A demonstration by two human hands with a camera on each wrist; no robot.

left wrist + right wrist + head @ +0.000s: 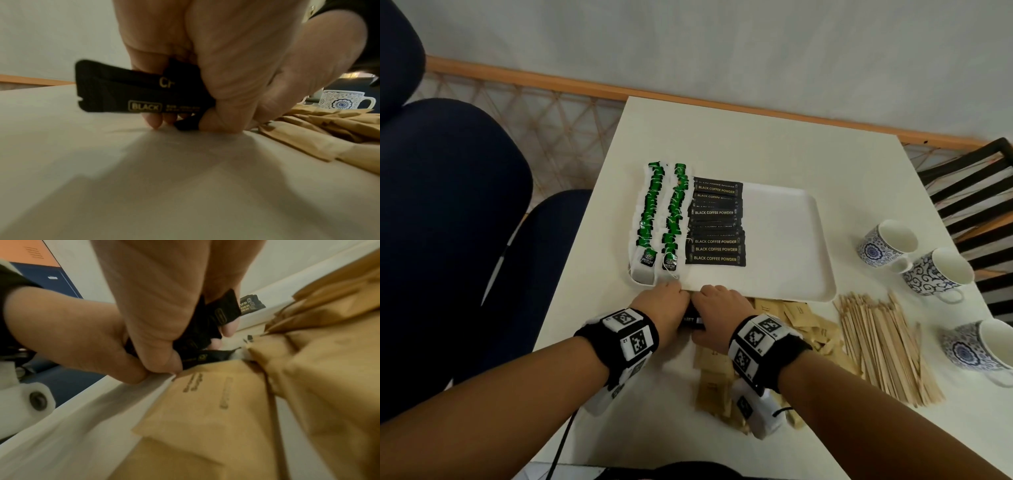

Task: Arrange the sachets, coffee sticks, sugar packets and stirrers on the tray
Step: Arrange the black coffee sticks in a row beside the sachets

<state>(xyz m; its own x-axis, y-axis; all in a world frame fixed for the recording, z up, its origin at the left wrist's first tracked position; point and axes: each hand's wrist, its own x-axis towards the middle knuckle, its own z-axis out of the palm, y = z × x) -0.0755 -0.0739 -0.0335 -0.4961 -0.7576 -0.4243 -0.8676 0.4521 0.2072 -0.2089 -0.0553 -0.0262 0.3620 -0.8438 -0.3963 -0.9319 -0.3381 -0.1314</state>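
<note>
Both hands, left hand (667,301) and right hand (717,310), curl their fingers (153,121) around black coffee sticks (123,91) (bunched), sugar packets (205,410) just beside.

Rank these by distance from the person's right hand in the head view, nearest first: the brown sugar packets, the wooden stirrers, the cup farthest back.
From the right hand:
1. Sugar packets, just beside and under the wrist.
2. Wooden stirrers, further right on the table.
3. Cup farthest back, beyond the tray's right edge.
</note>
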